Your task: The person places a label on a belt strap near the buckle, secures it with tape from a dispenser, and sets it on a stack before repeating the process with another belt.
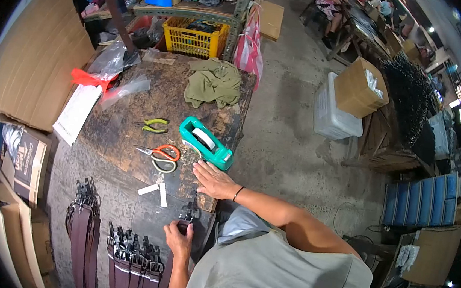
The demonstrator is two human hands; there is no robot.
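Observation:
My left hand (178, 240) is closed around the end of a dark strap (183, 226), with black buckles (189, 213) just beyond the fingertips at the bench edge. My right hand (215, 182) lies with its fingers stretched out on the bench corner, holding nothing that I can see. Close above it stands a green tape dispenser (219, 157) with a white roll (203, 138). Left of that hand are orange-and-pale-handled scissors (164, 157) and two white strips (152, 190). Green-handled pliers (155, 125) lie farther back.
Bundles of brown straps with buckles (84, 235) (135, 262) hang along the near side. An olive cloth (213, 83) lies at the back of the bench (116, 134). Behind it, a yellow crate (196, 39) sits on a shelf. Cardboard boxes (26, 164) stand left; a person sits far off.

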